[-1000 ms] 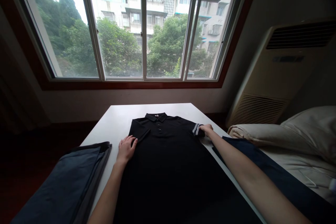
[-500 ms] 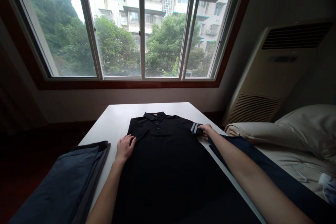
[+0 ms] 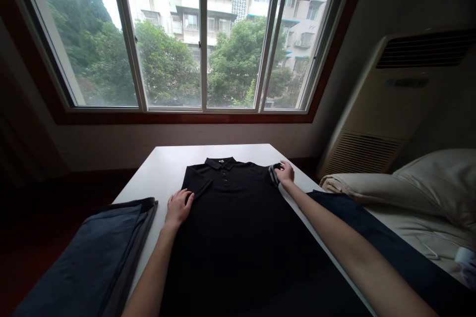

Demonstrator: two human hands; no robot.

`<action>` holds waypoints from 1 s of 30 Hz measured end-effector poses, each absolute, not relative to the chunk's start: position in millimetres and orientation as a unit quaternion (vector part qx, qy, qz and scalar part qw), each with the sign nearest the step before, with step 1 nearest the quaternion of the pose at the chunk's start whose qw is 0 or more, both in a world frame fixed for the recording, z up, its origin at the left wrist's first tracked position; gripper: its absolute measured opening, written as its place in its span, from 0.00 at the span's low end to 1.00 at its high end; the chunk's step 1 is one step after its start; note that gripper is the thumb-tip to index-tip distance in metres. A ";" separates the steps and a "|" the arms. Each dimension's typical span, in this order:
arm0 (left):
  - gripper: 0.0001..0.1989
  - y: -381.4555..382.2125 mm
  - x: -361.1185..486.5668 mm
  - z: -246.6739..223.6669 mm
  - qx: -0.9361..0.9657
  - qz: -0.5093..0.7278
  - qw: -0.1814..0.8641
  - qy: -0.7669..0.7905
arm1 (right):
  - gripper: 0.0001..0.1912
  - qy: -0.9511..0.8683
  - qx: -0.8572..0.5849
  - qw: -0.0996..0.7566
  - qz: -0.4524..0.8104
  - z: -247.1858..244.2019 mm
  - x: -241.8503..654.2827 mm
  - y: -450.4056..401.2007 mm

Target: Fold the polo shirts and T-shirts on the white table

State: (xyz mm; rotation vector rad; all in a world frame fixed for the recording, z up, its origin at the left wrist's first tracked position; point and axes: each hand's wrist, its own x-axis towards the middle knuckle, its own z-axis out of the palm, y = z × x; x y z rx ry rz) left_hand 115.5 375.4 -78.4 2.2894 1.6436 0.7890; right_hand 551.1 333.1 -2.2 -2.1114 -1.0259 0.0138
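Note:
A black polo shirt (image 3: 238, 228) lies front up on a white table (image 3: 163, 161), its collar toward the window. Its left-side sleeve is folded inward over the chest. My left hand (image 3: 178, 208) rests flat at that side edge of the shirt, below the folded sleeve, with its fingers apart. At the other side, my right hand (image 3: 285, 173) pinches the cuff of the striped sleeve (image 3: 274, 175), which is bent up and partly folded in. Part of the cuff is hidden behind my fingers.
Folded dark trousers (image 3: 89, 252) hang over the table's left edge. Dark blue cloth (image 3: 357, 223) lies to the right, beside beige bedding (image 3: 409, 193) with a wire hanger (image 3: 427, 247) on it. A standing air conditioner (image 3: 394, 104) and a window (image 3: 201, 44) are beyond.
My right hand has moved up and inward with the cuff, bending the striped sleeve that was stretched outward. My left hand stays in place.

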 end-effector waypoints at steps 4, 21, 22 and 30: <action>0.18 375.6 115.6 -79.4 0.780 0.266 0.102 0.557 | 0.33 -0.582 -0.744 0.327 -0.006 -13.5 519.7 330.3; 0.17 375.4 114.7 -80.3 0.775 0.265 0.078 0.568 | 0.29 -0.708 -0.694 0.110 -0.075 -70.2 542.2 287.6; 0.17 375.6 114.6 -80.2 0.771 0.265 0.074 0.574 | 0.32 -0.712 -0.690 0.103 -0.080 -71.1 541.2 286.4; 0.27 354.1 110.3 -83.5 0.738 0.243 0.057 0.627 | 0.32 -0.742 -0.659 0.098 -0.074 -44.1 497.8 292.8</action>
